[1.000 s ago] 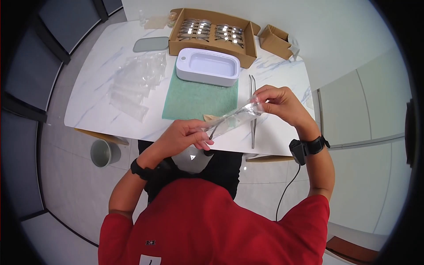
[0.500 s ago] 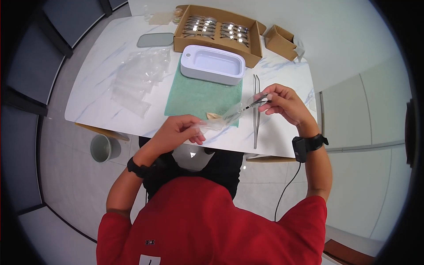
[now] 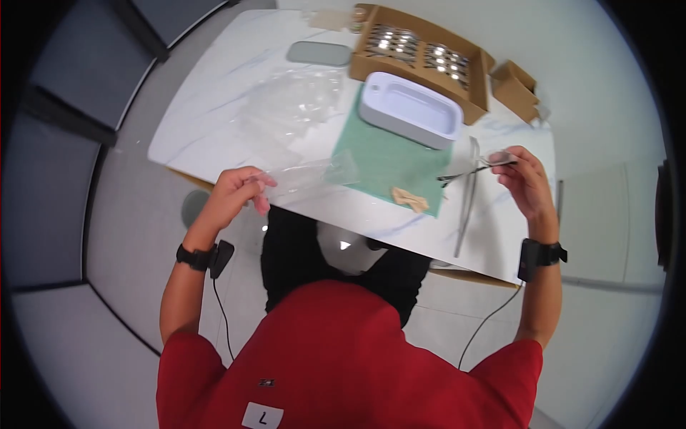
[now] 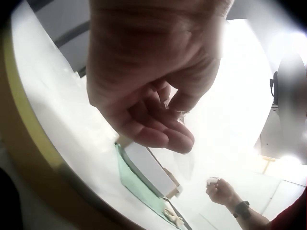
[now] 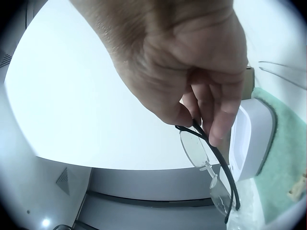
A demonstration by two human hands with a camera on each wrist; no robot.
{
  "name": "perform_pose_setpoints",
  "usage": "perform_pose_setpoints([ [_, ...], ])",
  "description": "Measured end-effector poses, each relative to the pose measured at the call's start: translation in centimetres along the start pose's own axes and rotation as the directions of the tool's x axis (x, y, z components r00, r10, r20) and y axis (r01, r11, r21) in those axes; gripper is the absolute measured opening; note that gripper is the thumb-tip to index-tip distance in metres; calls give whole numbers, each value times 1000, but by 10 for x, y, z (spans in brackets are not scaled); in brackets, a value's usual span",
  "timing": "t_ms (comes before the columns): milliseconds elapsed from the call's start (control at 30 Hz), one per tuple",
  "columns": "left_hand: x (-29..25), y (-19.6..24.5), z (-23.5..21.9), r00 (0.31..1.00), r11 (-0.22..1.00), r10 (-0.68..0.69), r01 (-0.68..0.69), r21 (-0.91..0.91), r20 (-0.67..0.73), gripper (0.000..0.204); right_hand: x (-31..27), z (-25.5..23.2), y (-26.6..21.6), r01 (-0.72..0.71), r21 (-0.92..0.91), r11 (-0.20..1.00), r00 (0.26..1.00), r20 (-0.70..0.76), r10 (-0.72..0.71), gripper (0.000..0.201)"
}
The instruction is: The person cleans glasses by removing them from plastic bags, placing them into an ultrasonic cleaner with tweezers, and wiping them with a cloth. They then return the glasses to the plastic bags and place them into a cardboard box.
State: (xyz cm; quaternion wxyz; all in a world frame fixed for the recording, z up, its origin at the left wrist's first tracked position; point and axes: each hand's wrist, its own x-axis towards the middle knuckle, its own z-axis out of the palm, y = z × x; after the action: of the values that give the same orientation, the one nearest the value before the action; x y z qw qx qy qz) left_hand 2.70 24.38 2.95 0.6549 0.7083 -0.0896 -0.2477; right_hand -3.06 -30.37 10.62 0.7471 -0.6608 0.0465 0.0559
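My right hand (image 3: 529,184) pinches a pair of glasses (image 3: 493,160) above the right of the table. In the right wrist view the glasses (image 5: 195,149) show clear lenses and dark, folded temples, held near one end by the thumb and fingers of my right hand (image 5: 187,62). At the left, my left hand (image 3: 232,196) holds one end of a clear plastic bag (image 3: 307,175), which stretches toward the green cloth (image 3: 389,161). Curled fingers of my left hand (image 4: 148,81) fill the left wrist view.
A white cleaner tub (image 3: 411,114) stands on the cloth, with a beige cloth piece (image 3: 409,199) near its edge. Tweezers (image 3: 468,204) lie right of it. Behind are a cardboard box (image 3: 475,104) of glasses, a smaller box (image 3: 513,89), a grey lid (image 3: 319,53) and clear bags (image 3: 289,104).
The glasses have come out of the bag in my right hand. My hands have moved apart, the left one drawing the bag leftward. The head view has shifted and turned.
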Motion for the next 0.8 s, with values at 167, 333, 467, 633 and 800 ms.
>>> perform_pose_setpoints([
  [167, 9, 3, -57, 992, 985, -121, 124, 122, -29, 22, 11, 15, -3, -25, -7, 1000, 1000, -16, 25, 16],
  [333, 45, -4, -87, 983, 933, -158, 181, 310, -96, 21, 15, 23, -2, -29, -9, 1000, 1000, -5, 28, 16],
  [467, 67, -19, -98, 978, 915, -107, 167, 368, -178, 19, 13, 23, -2, -40, -7, 999, 999, -18, 40, 17],
  [633, 67, -25, -87, 937, 779, 55, 176, 602, -345, 24, 15, 12, 0, -16, 11, 1000, 997, -69, 17, 17],
  [800, 63, -22, -69, 823, 568, 285, 269, 778, -492, 45, 24, 5, -7, 61, 82, 995, 995, -81, -55, 19],
])
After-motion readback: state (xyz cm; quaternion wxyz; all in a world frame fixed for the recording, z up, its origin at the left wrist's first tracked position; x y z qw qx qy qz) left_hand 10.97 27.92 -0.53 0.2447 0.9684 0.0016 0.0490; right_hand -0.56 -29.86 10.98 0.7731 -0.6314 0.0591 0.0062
